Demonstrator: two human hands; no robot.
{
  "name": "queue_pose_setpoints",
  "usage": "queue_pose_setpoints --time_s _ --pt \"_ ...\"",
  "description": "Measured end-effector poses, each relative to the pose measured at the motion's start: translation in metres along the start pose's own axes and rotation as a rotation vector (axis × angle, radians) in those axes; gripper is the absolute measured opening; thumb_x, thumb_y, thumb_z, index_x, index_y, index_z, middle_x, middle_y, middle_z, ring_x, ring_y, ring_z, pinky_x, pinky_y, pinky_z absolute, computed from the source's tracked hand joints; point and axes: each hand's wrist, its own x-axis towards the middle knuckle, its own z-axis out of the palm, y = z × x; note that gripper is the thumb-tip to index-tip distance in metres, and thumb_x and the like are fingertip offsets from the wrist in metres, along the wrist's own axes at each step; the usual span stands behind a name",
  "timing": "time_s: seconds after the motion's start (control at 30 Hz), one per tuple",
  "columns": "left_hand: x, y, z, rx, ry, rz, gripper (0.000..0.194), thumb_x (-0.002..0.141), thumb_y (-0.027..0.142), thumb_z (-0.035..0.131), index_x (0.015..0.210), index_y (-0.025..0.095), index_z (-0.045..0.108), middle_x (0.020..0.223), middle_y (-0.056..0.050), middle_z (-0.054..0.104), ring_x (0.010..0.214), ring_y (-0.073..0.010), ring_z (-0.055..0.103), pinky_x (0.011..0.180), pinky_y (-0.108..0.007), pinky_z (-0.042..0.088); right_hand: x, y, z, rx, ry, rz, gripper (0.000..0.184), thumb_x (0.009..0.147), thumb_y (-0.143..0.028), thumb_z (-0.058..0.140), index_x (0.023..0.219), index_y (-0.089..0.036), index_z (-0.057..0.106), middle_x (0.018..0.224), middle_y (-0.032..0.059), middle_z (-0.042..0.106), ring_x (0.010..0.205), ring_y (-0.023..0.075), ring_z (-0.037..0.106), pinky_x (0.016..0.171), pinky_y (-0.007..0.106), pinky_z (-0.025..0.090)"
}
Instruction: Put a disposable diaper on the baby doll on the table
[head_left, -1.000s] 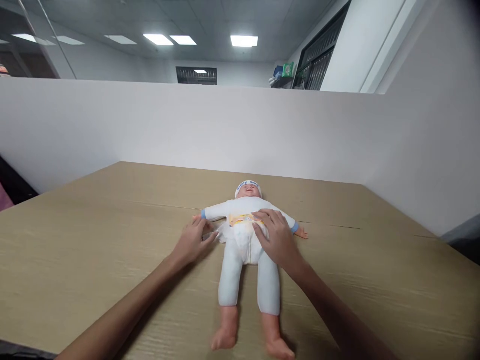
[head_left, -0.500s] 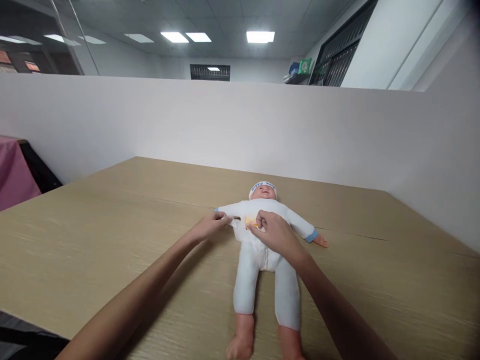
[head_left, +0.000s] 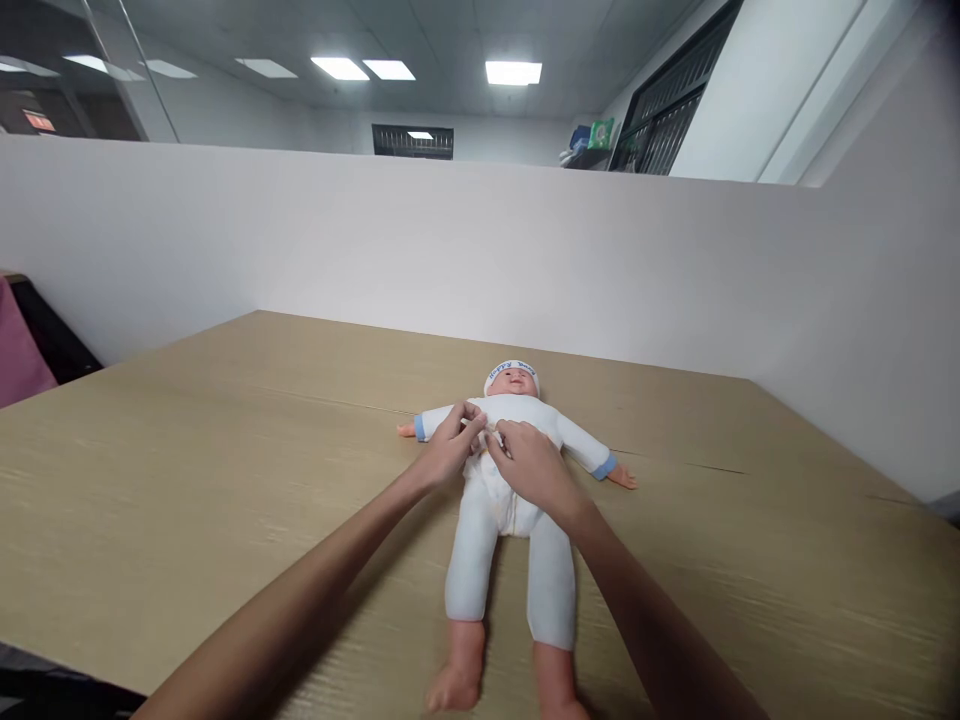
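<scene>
A baby doll [head_left: 551, 580] in a white suit with blue cuffs and a lettered white cap lies on its back, feet toward me. Around its hips is a white diaper [head_left: 514, 515]. My left hand [head_left: 450, 445] is closed in a pinch at the diaper's front waist, on the left side, with the diaper's side tab apparently between thumb and fingers. Close beside it, my right hand [head_left: 529, 465] has its fingers bent and pinched on the diaper's front waistband. The fingers hide most of the waistband and the tab.
The doll lies on a wide wooden table [head_left: 300, 450] with a thin seam across it. Behind the table stands a low white wall [head_left: 420, 250]. A pink cloth [head_left: 22, 350] and something black are at the far left.
My left hand has moved right, from the diaper's outstretched side in to the front waist near my right hand. The whole view has shifted slightly.
</scene>
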Motion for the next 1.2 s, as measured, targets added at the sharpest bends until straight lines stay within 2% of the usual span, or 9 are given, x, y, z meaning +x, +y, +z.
queue_pose_setpoints --time_s 0.13,0.23,0.4,0.53,0.67,0.77,0.9,1.07,1.2 --pt "-0.022 0.005 0.018 0.121 0.221 0.046 0.031 0.103 0.054 0.058 0.104 0.023 0.055 0.100 -0.001 0.063 0.084 -0.0180 0.059 0.081 -0.034 0.049 0.001 0.002 0.003 0.072 0.066 0.065 0.024 0.099 -0.020 0.053 0.081 -0.027 0.039 0.078 -0.0004 0.057 0.076 0.0214 0.053 0.067 0.033 0.028" --pt "-0.053 0.022 0.040 0.234 0.300 0.110 0.028 0.108 0.052 0.053 0.103 0.024 0.057 0.107 -0.004 0.068 0.094 -0.0221 0.061 0.086 -0.038 0.048 0.000 0.003 0.002 0.161 0.175 0.102 0.017 0.092 -0.015 0.049 0.087 -0.028 0.038 0.078 -0.0022 0.051 0.073 0.0213 0.050 0.065 0.032 0.032" --pt "-0.113 0.036 0.050 0.654 0.067 0.180 0.029 0.112 0.042 0.048 0.092 0.024 0.060 0.096 -0.004 0.074 0.098 -0.0281 0.059 0.091 -0.048 0.037 -0.041 -0.012 -0.022 0.246 0.315 -0.024 0.011 0.093 -0.016 0.050 0.093 -0.027 0.048 0.092 0.0040 0.060 0.087 0.0250 0.059 0.079 0.037 0.048" --pt "-0.141 0.026 0.034 0.811 -0.187 0.215 0.029 0.113 0.037 0.046 0.095 0.024 0.064 0.099 -0.004 0.077 0.106 -0.0300 0.060 0.096 -0.052 0.031 -0.109 -0.029 -0.038 0.440 0.108 -0.058 0.009 0.099 -0.024 0.060 0.107 -0.027 0.058 0.103 0.0045 0.068 0.085 0.0215 0.067 0.077 0.034 0.056" --pt "-0.135 0.013 0.021 0.766 -0.204 0.172 0.021 0.111 0.041 0.052 0.107 0.026 0.067 0.107 -0.004 0.077 0.111 -0.0303 0.059 0.099 -0.051 0.030 -0.146 -0.018 -0.029 0.445 -0.045 0.029 0.008 0.105 -0.032 0.058 0.109 -0.027 0.063 0.103 0.0044 0.073 0.085 0.0215 0.072 0.078 0.034 0.058" --pt "-0.119 0.005 0.021 0.798 -0.134 0.133 0.030 0.106 0.053 0.059 0.111 0.024 0.065 0.101 -0.006 0.074 0.105 -0.0303 0.060 0.099 -0.050 0.032 -0.141 0.000 -0.015 0.402 -0.008 0.129 0.016 0.106 -0.039 0.058 0.102 -0.025 0.065 0.083 0.0021 0.072 0.071 0.0210 0.069 0.068 0.033 0.053" --pt "-0.101 -0.002 0.027 0.887 -0.084 0.138 0.037 0.102 0.059 0.062 0.094 0.023 0.065 0.089 -0.006 0.068 0.095 -0.0294 0.060 0.097 -0.048 0.036 -0.125 0.008 -0.002 0.228 0.042 0.152 0.030 0.104 -0.052 0.065 0.091 -0.025 0.064 0.067 -0.0009 0.064 0.060 0.0205 0.061 0.058 0.031 0.039" --pt "-0.097 -0.008 0.025 0.784 -0.112 0.153 0.038 0.103 0.054 0.063 0.081 0.022 0.062 0.082 -0.003 0.067 0.095 -0.0273 0.061 0.097 -0.046 0.036 -0.129 0.002 0.006 0.115 0.123 0.087 0.025 0.108 -0.044 0.058 0.094 -0.024 0.066 0.079 0.0020 0.066 0.068 0.0214 0.064 0.062 0.032 0.040" --pt "-0.099 -0.010 0.021 0.675 -0.100 0.212 0.027 0.104 0.047 0.064 0.091 0.023 0.066 0.112 -0.006 0.071 0.111 -0.0276 0.062 0.104 -0.046 0.039 -0.139 -0.004 0.007 0.099 0.133 0.099 0.025 0.106 -0.049 0.061 0.110 -0.025 0.069 0.103 0.0062 0.071 0.074 0.0226 0.069 0.062 0.034 0.045"
